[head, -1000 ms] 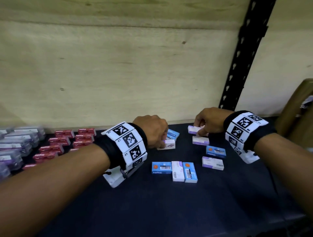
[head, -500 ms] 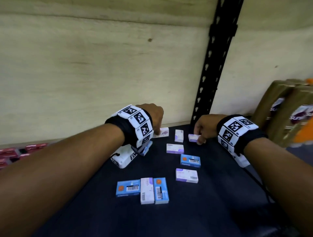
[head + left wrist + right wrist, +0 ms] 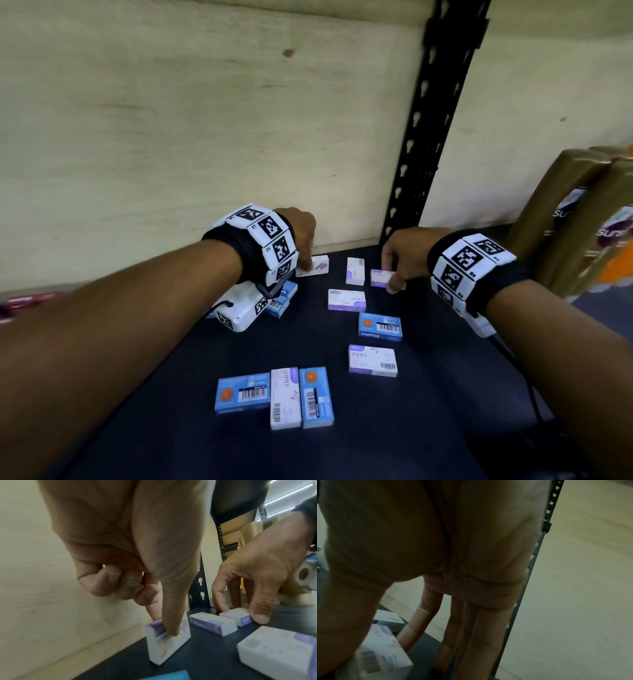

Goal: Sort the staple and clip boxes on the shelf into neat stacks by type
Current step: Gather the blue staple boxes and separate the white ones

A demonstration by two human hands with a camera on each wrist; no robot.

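Observation:
Small white-and-purple and blue staple boxes lie scattered on the dark shelf (image 3: 376, 442). My left hand (image 3: 305, 255) pinches one white staple box (image 3: 318, 266) between thumb and index finger near the back wall. In the left wrist view this box (image 3: 169, 641) is tilted up on its edge. My right hand (image 3: 394, 274) grips another white staple box (image 3: 380, 277) by its ends at the back right, and the left wrist view shows that box (image 3: 240, 619) flat on the shelf. A third white box (image 3: 354, 271) lies between them.
In front lie a white box (image 3: 346, 300), a blue box (image 3: 379, 326), another white box (image 3: 372, 360) and a row of three (image 3: 285, 398). Blue boxes (image 3: 282, 301) sit under my left wrist. A black upright (image 3: 424, 137) and brown packages (image 3: 575, 222) stand right; red boxes (image 3: 30, 301) far left.
My left hand has carried its white box from beside the blue boxes back toward the wall. The right hand has stayed on its white box. The head view has swung right.

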